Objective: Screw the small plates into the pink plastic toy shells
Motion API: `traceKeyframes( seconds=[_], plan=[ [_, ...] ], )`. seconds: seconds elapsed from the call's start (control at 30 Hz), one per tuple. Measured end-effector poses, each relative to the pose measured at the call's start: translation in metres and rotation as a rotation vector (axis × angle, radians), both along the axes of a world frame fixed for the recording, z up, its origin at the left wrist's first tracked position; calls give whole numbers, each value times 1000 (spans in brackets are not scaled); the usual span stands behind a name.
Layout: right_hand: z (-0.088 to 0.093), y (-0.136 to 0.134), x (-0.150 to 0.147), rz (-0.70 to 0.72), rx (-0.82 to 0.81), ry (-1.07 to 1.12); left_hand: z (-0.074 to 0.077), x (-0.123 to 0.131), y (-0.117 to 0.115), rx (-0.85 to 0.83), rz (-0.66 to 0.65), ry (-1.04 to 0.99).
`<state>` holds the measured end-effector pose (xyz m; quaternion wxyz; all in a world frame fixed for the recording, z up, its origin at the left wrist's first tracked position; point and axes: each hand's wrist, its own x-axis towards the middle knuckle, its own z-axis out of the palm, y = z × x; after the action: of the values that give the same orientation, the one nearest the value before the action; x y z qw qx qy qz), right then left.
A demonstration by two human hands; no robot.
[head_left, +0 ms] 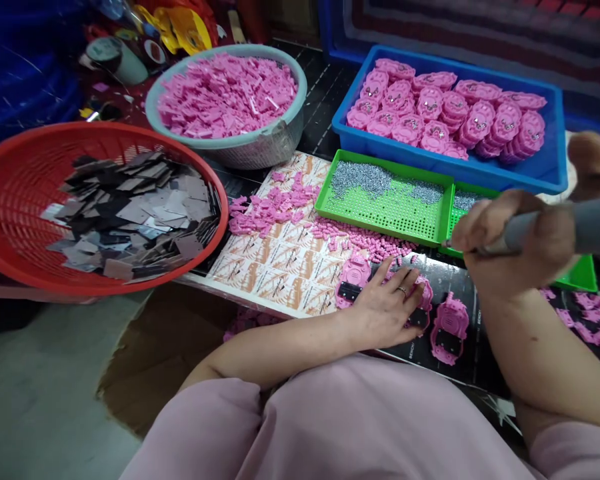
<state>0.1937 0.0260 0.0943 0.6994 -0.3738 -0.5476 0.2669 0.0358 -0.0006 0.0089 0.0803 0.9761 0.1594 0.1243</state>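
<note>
My left hand [387, 303] lies flat, fingers spread, on a pink plastic housing [423, 303] on the dark board in front of me. Two more pink housings lie beside it, one on the left [354, 279] and one on the right [450, 328]. My right hand [515, 233] is closed round a grey screwdriver handle [570, 230], held above the right green tray [580, 275], with its tip pointing left toward the tray edge. A green tray of small silver screws [385, 200] sits just beyond my hands.
A red basket [10, 220] of dark flat plates stands at left. A grey bowl [273, 143] holds pink parts. A blue bin [555, 167] holds stacked pink housings. Loose pink pieces [275, 207] are scattered on printed card sheets [285, 267].
</note>
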Motion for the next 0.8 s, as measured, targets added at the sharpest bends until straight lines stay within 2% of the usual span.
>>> traceKeyframes(
  seconds=[0.1, 0.23, 0.37, 0.8],
  plan=[
    [-9, 33, -9, -86, 132, 96, 0, 0, 0, 11, 7, 17],
    [-34, 58, -18, -127, 124, 89, 1, -2, 1, 10, -18, 10],
    [-43, 62, -20, -136, 87, 62, 2, -2, 2, -17, -10, 26],
    [-40, 60, -22, -84, 63, 24, 5, -1, 2, -7, -4, 11]
  ],
)
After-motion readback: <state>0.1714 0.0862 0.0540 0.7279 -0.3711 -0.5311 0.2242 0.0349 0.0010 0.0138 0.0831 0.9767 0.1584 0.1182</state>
